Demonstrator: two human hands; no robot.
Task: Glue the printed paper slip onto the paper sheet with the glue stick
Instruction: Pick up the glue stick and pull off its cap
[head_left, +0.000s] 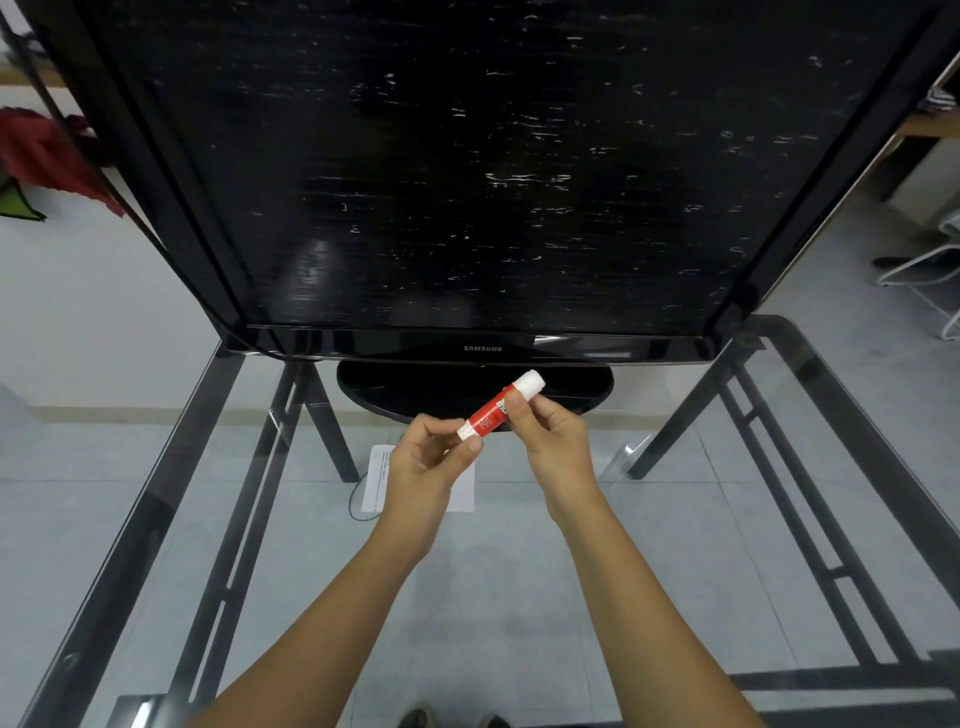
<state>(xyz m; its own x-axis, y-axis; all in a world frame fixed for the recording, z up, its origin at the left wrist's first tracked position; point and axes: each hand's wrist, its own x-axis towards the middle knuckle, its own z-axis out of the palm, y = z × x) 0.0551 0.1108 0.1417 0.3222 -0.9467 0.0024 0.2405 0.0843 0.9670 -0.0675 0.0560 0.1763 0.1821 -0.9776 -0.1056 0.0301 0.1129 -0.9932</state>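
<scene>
Glue stick pinched: L hand, R hand.

Glue stick: red barrel, white cap, white band at the opposite end, white lettering on the red.

Paper sheet: white; I note fine dark print along its left edge, too small to read.

Television screen: black, flecked all over with short whitish horizontal streaks. Bezel glossy black, brand lettering grey. Stand: glossy black.

Table frame: dark grey to black under clear glass.

Floor: pale grey tiles, thin lighter joints.

Cable: black.

Cloth at far left: deep red, with a bright green patch below it.

Wire chair: white.

My shoes: dull brown.
</scene>
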